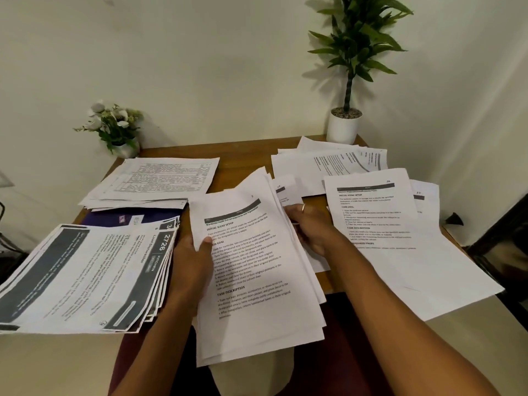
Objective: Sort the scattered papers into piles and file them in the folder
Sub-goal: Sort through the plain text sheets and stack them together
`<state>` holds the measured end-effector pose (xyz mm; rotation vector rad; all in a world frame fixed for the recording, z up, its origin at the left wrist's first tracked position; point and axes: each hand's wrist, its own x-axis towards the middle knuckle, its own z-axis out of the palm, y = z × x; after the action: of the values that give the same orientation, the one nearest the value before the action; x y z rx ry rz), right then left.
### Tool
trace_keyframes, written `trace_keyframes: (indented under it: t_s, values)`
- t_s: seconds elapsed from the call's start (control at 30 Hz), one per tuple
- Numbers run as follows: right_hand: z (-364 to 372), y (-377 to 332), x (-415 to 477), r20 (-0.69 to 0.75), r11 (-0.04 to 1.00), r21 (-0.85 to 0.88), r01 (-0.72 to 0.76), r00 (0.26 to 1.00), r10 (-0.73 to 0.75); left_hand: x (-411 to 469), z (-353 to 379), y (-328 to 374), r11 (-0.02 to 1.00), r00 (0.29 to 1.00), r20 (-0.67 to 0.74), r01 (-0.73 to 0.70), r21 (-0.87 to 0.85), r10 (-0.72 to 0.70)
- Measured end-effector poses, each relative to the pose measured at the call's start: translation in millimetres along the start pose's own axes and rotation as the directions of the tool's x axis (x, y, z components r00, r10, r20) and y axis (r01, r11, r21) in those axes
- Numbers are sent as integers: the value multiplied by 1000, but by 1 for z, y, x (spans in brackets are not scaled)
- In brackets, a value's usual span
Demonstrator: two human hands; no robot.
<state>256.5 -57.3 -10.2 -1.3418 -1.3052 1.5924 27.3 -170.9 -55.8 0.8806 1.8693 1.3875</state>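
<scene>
A stack of white printed sheets (251, 270) is held up over the table's front edge. My left hand (191, 261) grips its left edge, thumb on the top page. My right hand (308, 227) holds the stack's right edge, fingers curled around the sheets. A pile of pages with dark headers (85, 278) lies at the front left. A pile of table-printed sheets (154, 178) lies at the back left, over a purple folder (125, 218). Loose white pages (400, 238) spread across the right side, with more pages (331, 164) behind them.
A wooden table (240, 158) stands against a white wall. A small flower pot (123, 147) sits at its back left corner, and a tall plant in a white pot (343, 127) at the back right. A dark object (454, 220) lies at the right edge.
</scene>
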Motion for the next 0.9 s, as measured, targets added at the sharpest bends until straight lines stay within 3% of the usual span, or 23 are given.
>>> trace_keyframes:
  t_s: [0.07,0.17,0.3,0.4,0.47,0.6,0.9]
  values:
    - [-1,4,0,-51,996,-71,51,997,-54,-1,-1,-2,1000,1000,-20,-22,20,22]
    - [-9,5,0,-239,982,-135,132,958,-162,-2,-1,-6,996,997,-25,-65,62,67]
    - [-33,11,-1,-460,897,-381,224,796,-393,2,-1,-11,990,994,-1,-108,95,109]
    - [-61,19,1,-558,846,-496,195,675,-483,-7,1,-5,990,992,-1,-122,77,123]
    - [-83,26,3,-591,802,-593,74,637,-496,-7,2,-6,989,992,3,-128,68,128]
    - [-123,36,-2,-654,725,-654,-216,642,-399,-5,5,-8,995,995,-31,-91,50,93]
    - [-165,37,5,-667,639,-630,-440,729,-155,-4,6,-11,993,994,-22,-103,52,105]
